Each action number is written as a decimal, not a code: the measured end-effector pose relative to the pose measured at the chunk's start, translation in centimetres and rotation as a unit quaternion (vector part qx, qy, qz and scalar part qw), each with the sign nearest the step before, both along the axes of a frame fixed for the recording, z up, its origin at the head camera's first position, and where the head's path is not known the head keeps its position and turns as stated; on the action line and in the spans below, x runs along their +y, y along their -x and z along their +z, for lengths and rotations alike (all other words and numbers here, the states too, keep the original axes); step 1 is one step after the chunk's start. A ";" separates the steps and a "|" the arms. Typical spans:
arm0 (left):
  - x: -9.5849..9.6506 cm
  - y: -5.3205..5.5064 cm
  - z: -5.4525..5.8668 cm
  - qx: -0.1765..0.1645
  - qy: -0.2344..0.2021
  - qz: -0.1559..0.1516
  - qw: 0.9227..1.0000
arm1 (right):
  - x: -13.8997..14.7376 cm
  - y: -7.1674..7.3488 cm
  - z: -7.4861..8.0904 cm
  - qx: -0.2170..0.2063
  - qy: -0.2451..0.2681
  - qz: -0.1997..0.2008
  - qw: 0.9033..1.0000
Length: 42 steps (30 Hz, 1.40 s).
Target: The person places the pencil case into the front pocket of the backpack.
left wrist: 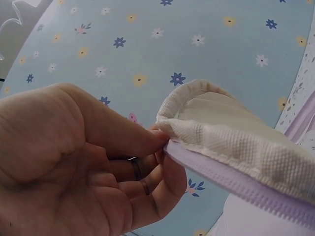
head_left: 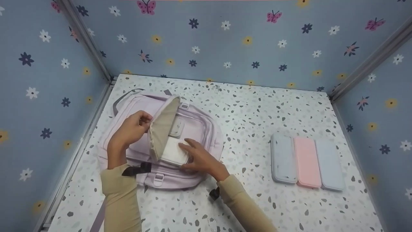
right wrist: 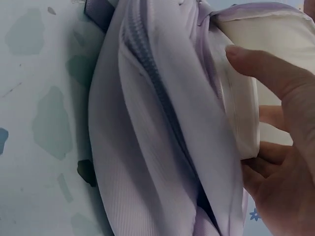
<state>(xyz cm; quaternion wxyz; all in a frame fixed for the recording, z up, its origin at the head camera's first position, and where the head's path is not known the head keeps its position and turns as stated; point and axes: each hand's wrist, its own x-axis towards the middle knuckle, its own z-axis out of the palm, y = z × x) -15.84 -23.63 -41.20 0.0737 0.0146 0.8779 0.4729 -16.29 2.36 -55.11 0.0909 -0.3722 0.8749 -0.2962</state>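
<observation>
A lilac backpack (head_left: 138,104) lies on the table, its front pocket unzipped. The left hand (head_left: 132,128) pinches the edge of the pocket's beige-lined flap (head_left: 164,129) between thumb and fingers and holds it raised; the left wrist view shows the lilac zipper teeth along that edge. In the open pocket lies a white flat case (head_left: 175,151) with rounded corners. The right hand (head_left: 201,158) spans this case, thumb at one edge and bent fingers across it; part of the hand is behind the case in the right wrist view. Beyond it, a small grey-beige case (head_left: 176,127) is partly covered by the flap.
To the right, three flat cases lie side by side: a grey-blue case (head_left: 284,158), a pink case (head_left: 307,161) and a pale blue case (head_left: 330,164). Flower-patterned panels (head_left: 219,42) enclose the speckled table (head_left: 251,112) at the back and sides. Backpack straps (head_left: 120,100) trail at the left.
</observation>
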 end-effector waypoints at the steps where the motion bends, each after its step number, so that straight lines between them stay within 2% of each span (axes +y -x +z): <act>1: 0.0 0.0 0.0 -0.001 0.000 0.000 1.000 | -0.2 0.0 -0.1 0.010 0.002 -0.004 1.000; 6: 0.2 0.1 0.0 0.003 -0.001 -0.005 1.000 | -1.0 -0.2 -0.4 0.061 0.018 -0.033 0.997; 10: 0.2 0.0 0.0 0.007 0.002 -0.004 1.000 | -1.5 -0.4 -0.3 0.065 0.017 -0.058 0.996; 16: -0.1 -0.1 -0.2 0.001 -0.004 -0.002 1.000 | -1.9 -1.0 0.2 0.060 -0.046 -0.080 0.994; 18: -0.1 -0.1 -0.3 0.000 -0.005 0.001 1.000 | -1.8 -1.3 0.4 0.054 -0.058 -0.083 0.993; 20: -0.2 -0.1 -0.4 0.002 -0.003 0.002 1.000 | -1.7 -1.5 0.5 0.035 -0.049 -0.085 0.995; 25: -0.1 0.1 -0.5 0.006 0.004 0.001 1.000 | -1.3 -1.6 0.7 -0.021 0.013 -0.093 0.995; 34: 0.2 0.0 -0.3 0.003 0.000 -0.003 1.000 | -2.7 -1.6 0.4 -0.030 0.083 -0.089 0.992; 42: 0.2 0.1 -0.3 0.002 0.004 -0.004 1.000 | -4.2 -2.0 0.4 -0.088 0.106 -0.057 0.989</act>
